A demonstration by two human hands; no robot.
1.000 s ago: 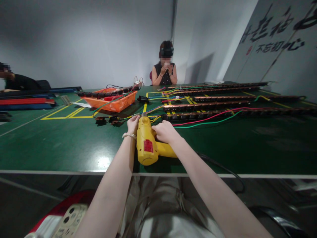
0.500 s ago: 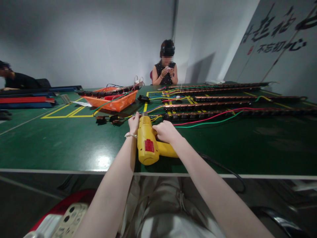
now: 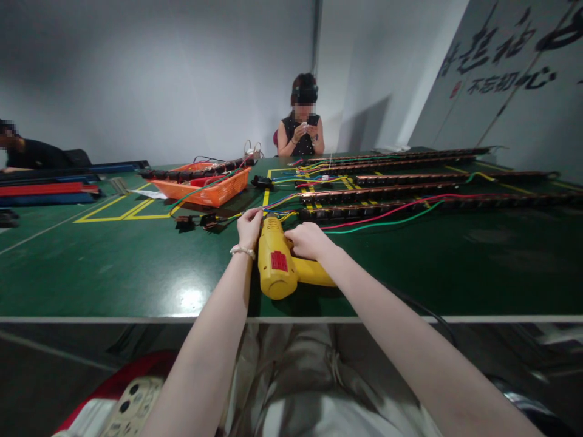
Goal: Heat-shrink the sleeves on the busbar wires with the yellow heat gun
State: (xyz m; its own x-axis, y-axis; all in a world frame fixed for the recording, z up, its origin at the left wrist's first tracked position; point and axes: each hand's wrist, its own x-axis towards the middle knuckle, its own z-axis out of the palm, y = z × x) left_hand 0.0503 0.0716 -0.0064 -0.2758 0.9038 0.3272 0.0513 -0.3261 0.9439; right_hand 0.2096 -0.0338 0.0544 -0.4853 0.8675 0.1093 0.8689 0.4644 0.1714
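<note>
A yellow heat gun [image 3: 276,262] with a red label lies on the green table [image 3: 113,267], nozzle pointing away from me. My right hand [image 3: 308,240] is wrapped round its handle. My left hand [image 3: 249,226] is closed in a pinch on a thin coloured wire [image 3: 228,216] just left of the nozzle, a white bracelet on its wrist. The wire runs to small black connectors [image 3: 203,221] on the left.
Long dark copper-coloured strips [image 3: 387,194] with red, green and yellow wires lie across the table's right half. An orange tray [image 3: 207,185] stands at the back left, red and blue bars [image 3: 45,193] beyond. A person sits opposite holding a phone; another is at the far left.
The heat gun and my right hand have shifted slightly right. My left hand stays by the nozzle. The person opposite has lowered their hands to hold a phone.
</note>
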